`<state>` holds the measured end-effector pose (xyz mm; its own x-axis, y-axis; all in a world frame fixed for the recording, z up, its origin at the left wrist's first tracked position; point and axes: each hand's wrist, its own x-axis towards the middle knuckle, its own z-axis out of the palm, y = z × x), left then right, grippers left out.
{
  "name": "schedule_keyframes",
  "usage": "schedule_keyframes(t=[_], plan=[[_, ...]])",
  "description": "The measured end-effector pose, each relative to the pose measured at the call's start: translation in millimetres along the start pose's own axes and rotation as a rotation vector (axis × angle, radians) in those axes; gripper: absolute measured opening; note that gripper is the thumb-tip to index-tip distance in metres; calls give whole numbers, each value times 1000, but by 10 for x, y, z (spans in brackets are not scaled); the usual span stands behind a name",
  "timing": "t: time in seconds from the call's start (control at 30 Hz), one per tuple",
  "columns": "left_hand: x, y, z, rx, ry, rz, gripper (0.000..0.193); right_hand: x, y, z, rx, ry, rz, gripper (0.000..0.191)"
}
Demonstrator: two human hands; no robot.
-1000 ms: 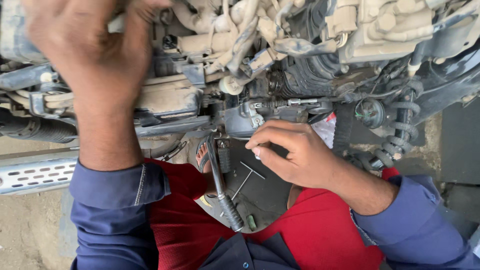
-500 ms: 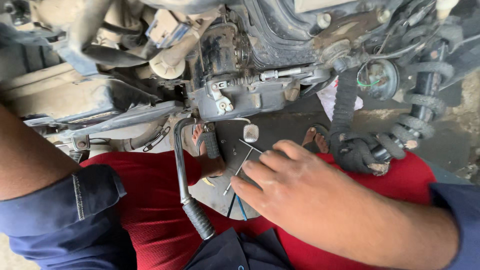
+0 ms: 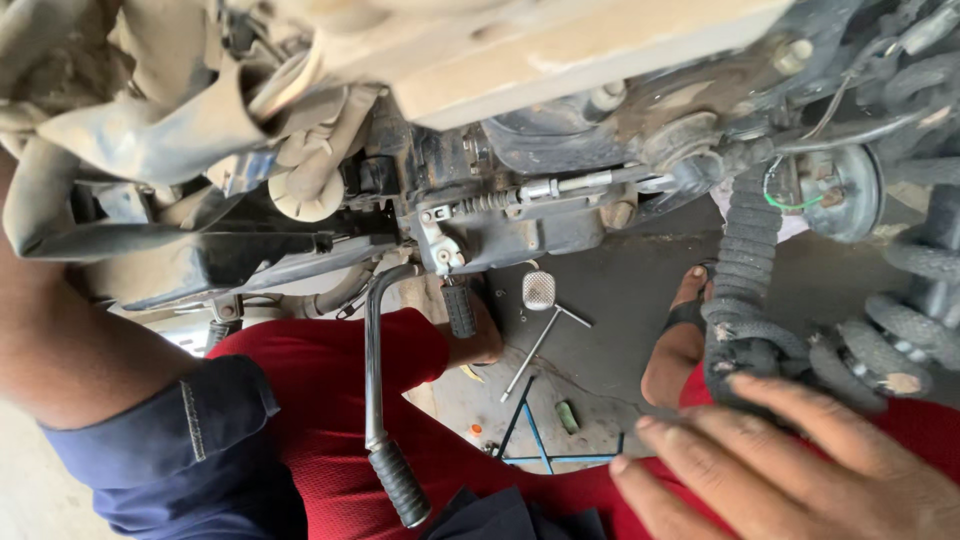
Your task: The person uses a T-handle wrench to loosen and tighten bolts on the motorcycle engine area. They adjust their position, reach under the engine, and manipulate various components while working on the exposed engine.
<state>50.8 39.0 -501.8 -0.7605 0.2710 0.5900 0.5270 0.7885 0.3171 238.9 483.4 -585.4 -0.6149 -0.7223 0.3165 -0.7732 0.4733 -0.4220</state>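
My right hand (image 3: 800,470) lies flat at the bottom right with its fingers apart and nothing in it, against my red trouser leg (image 3: 300,400) just below the knobbly motorcycle tyre (image 3: 745,290). Of my left arm only the bare forearm (image 3: 70,340) and blue sleeve (image 3: 160,450) show; it runs off the left edge, so that hand is hidden. A steel kick lever (image 3: 374,370) with a black rubber grip (image 3: 400,485) hangs from the engine (image 3: 510,215) over my knee. A T-shaped wrench (image 3: 540,340) lies on the dark floor, apart from both hands.
A small metal pedal (image 3: 538,290) and a black footpeg (image 3: 460,310) hang under the engine. My sandalled foot (image 3: 680,335) rests beside the tyre. A blue rod frame (image 3: 530,445) and a small green piece (image 3: 567,415) lie on the floor. The wheel hub (image 3: 835,195) is at right.
My right hand has drawn back from the wrench toward the lower right, by the tyre. My left hand has gone out of view at the left. The view has shifted closer under the engine.
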Motion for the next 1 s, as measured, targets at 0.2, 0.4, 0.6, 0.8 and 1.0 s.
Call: schedule_keyframes(t=[0.2,0.4,0.6,0.8,1.0], plan=[[-113,116,-95,125,-74,-52,32,321,106,-217,-150,74,17,53],[-103,377,-60,184,-91,-105,38,599,481,-402,3,148,126,72],[-53,548,49,-104,-123,-38,70,616,405,-340,8,105,101,83],[-325,459,17,493,-169,23,112,430,462,-478,59,133,88,87],[-646,568,262,620,-27,-140,115,233,504,-448,17,89,27,80]])
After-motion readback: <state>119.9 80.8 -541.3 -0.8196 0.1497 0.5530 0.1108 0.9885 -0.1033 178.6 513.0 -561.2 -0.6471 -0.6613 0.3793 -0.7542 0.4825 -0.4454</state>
